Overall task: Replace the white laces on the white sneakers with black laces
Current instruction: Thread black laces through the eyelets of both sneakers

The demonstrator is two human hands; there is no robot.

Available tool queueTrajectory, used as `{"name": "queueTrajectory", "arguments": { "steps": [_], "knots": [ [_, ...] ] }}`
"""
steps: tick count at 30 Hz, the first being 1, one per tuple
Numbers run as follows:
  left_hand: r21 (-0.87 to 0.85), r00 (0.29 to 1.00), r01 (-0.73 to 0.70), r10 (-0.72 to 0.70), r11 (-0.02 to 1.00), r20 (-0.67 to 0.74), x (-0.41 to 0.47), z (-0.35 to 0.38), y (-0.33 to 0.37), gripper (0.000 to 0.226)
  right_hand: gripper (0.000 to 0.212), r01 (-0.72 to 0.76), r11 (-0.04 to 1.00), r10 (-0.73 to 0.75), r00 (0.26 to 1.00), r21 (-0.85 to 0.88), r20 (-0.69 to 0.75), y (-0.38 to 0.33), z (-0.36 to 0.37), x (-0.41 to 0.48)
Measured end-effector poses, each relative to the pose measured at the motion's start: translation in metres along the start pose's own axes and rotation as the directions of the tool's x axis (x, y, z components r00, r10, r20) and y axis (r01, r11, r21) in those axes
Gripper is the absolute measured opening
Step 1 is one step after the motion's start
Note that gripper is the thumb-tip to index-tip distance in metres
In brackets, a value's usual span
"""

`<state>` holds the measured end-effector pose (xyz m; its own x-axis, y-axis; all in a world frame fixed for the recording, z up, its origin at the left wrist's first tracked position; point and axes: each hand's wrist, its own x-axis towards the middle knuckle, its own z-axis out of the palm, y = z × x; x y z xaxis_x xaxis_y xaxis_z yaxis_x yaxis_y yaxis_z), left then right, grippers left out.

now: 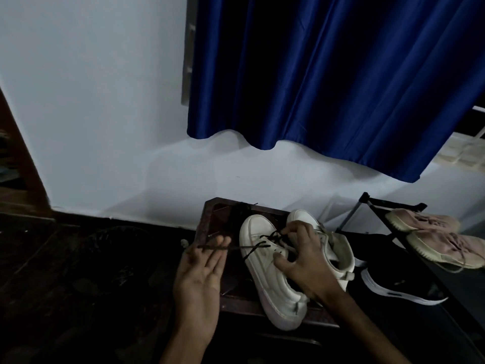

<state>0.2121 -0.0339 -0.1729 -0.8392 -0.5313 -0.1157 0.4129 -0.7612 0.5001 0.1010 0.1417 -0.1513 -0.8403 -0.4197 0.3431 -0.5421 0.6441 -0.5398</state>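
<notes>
Your right grip [301, 258] clasps the white sneaker [265, 274] on the bench [212, 219], toe pointing away from you. The black lace [236, 248] runs left from its eyelets across your left grip [202, 269], fingers straight and released, so pull leftward.

In dim light a small dark wooden worktop [231, 287] stands against a white wall [105, 127], below a blue curtain [328, 74]. Two white sneakers lie side by side on it. The right hand [301, 256] curls over the lacing area of the near white sneaker [265, 274], thumb on its side; the far white sneaker [338, 248] lies just behind. A black lace [236, 248] runs from the front eyelets leftward across the straight fingers [215, 256] of the left hand [199, 279], palm up. To the right lie a black shoe [399, 287] and pink sneakers [441, 240] on a black rack [372, 203].
</notes>
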Motion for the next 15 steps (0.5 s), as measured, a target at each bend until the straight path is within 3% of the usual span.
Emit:
{"name": "queueTrajectory", "arguments": {
  "steps": [2, 3, 4, 5, 6, 7, 9, 10, 11, 12, 13, 15],
  "knots": [
    [-0.119, 0.998, 0.069, -0.067, 0.991, 0.016, 0.0, 0.009, 0.009, 0.013, 0.039, -0.005, 0.997, 0.004, 1.0, -0.078, -0.023, -0.001, -0.001, -0.001],
    [-0.072, 0.998, 0.066, -0.066, 0.995, 0.001, 0.001, 0.01, 0.012, 0.012, 0.038, -0.015, 0.996, 0.013, 1.0, -0.092, -0.023, -0.002, 0.0, -0.002],
    [0.104, 1.0, 0.027, -0.026, 0.994, -0.016, 0.002, 0.009, 0.013, 0.014, 0.038, -0.023, 0.995, 0.021, 0.999, -0.095, -0.026, -0.003, 0.0, -0.002],
    [0.392, 0.998, -0.062, 0.061, 0.918, 0.017, 0.003, 0.006, 0.01, 0.015, 0.038, -0.029, 0.995, 0.026, 0.999, -0.094, -0.033, -0.002, 0.001, -0.002],
    [0.691, 0.981, -0.192, 0.146, 0.697, 0.124, 0.004, 0.004, 0.006, 0.014, 0.038, -0.03, 0.995, 0.026, 0.999, -0.09, -0.042, -0.003, 0.002, -0.001],
    [0.858, 0.948, -0.318, 0.131, 0.402, 0.29, 0.004, 0.003, 0.002, 0.006, 0.038, -0.035, 0.996, 0.031, 0.998, -0.082, -0.047, -0.003, 0.002, -0.001],
    [0.895, 0.903, -0.428, -0.109, -0.129, 0.416, 0.004, 0.005, -0.013, 0.018, 0.038, -0.048, 0.997, 0.045, 0.998, -0.057, -0.049, -0.003, 0.002, -0.002],
    [0.85, 0.903, -0.43, -0.172, -0.306, 0.394, 0.005, 0.008, -0.018, 0.024, 0.039, -0.055, 0.998, 0.052, 0.997, -0.045, -0.048, -0.004, 0.002, -0.002],
    [0.829, 0.905, -0.425, -0.161, -0.363, 0.394, 0.006, 0.011, -0.021, 0.025, 0.039, -0.06, 0.998, 0.058, 0.997, -0.034, -0.049, -0.004, 0.002, -0.003],
    [0.832, 0.901, -0.433, -0.147, -0.349, 0.407, 0.003, 0.015, -0.022, 0.022, 0.039, -0.063, 0.998, 0.061, 0.997, -0.025, -0.052, -0.004, 0.001, -0.004],
    [0.848, 0.892, -0.452, -0.151, -0.276, 0.427, -0.001, 0.02, -0.016, 0.021, 0.04, -0.065, 0.998, 0.064, 0.996, -0.018, -0.054, -0.004, 0.001, -0.005],
    [0.896, 0.869, -0.444, -0.239, 0.008, 0.433, -0.01, 0.019, 0.003, 0.026, 0.042, -0.072, 0.997, 0.072, 0.996, -0.003, -0.06, -0.004, 0.0, -0.004]
  ]
}}
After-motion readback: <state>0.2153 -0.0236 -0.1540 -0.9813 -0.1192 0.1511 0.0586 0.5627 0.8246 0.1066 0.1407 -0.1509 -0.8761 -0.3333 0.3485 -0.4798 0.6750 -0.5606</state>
